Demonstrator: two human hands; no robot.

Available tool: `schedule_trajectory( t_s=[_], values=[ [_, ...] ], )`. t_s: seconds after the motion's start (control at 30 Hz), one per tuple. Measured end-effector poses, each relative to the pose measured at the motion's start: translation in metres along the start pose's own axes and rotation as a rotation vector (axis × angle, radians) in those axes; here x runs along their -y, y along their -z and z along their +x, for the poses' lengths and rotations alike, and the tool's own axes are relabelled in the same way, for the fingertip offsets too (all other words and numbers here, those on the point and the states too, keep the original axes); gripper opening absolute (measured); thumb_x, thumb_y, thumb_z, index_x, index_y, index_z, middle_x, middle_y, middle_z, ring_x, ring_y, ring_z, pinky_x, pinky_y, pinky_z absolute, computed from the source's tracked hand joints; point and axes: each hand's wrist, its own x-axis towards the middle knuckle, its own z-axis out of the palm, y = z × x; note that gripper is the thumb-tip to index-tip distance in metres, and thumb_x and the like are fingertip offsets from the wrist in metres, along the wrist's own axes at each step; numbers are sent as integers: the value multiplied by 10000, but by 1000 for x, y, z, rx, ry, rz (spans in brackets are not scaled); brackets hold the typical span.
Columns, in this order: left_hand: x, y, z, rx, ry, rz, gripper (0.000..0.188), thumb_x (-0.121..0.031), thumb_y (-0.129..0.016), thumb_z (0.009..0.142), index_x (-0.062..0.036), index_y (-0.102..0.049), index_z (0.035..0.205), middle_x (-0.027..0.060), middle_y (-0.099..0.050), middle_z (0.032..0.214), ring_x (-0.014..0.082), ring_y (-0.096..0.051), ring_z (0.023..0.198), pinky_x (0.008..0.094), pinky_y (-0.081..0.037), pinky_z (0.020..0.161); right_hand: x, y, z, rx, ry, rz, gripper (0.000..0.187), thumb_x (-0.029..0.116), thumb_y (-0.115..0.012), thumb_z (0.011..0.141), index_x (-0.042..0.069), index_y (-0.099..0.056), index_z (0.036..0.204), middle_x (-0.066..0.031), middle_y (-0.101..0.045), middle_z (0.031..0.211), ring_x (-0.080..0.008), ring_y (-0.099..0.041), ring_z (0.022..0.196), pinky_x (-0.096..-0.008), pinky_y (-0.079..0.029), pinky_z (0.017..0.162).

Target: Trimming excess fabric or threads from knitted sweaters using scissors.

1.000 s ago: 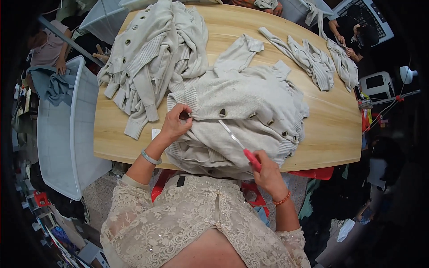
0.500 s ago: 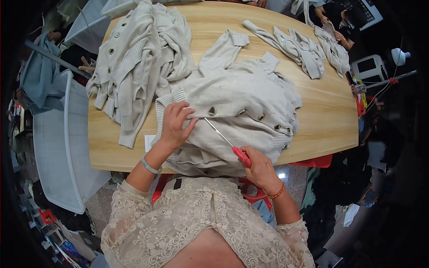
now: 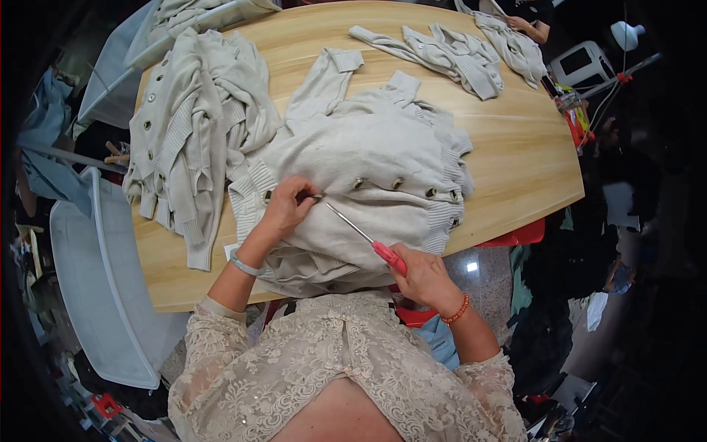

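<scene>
Seen from the head camera, a person in a cream lace top leans over a pale wooden table [image 3: 508,169] and works on a cream knit cardigan [image 3: 368,158] spread across its near edge, part of the garment hanging off toward the lap. The left hand [image 3: 283,210] presses down on the button band at the cardigan's left end, fingers pinched closed on the knit beside a dark metal button [image 3: 267,196]. The right hand [image 3: 421,276] is clenched around the red handle of a slender metal tool [image 3: 361,236] — its thin shaft runs up and left across the fabric, and its tip meets the knit just at the left fingertips. What kind of tip it has is too small to tell.

The tip sits right against the pinching fingers, so a slip along the shaft could jab them; it could equally snag or pull a loop of the loose knit if it catches at an angle. The overhanging part of the cardigan could also drag the work off the edge.

More buttons run in a row along the band to the right. A heap of similar cardigans [image 3: 195,125] lies to the left, another few garments [image 3: 449,55] at the far side, where someone else's hand shows near the rim.
</scene>
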Motion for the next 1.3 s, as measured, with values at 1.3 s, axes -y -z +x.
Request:
schedule_trajectory(
  t_s=[1.3],
  values=[
    [-58,-81,-1,-416,-195,19,222,121,-656,733,-30,-633,895,122,-676,1047,256,-655,910,308,-530,795,-74,69,10,68,212,-101,237,237,-619,878,86,-539,1043,-180,-641,733,-396,-636,749,-499,-474,665]
  ],
)
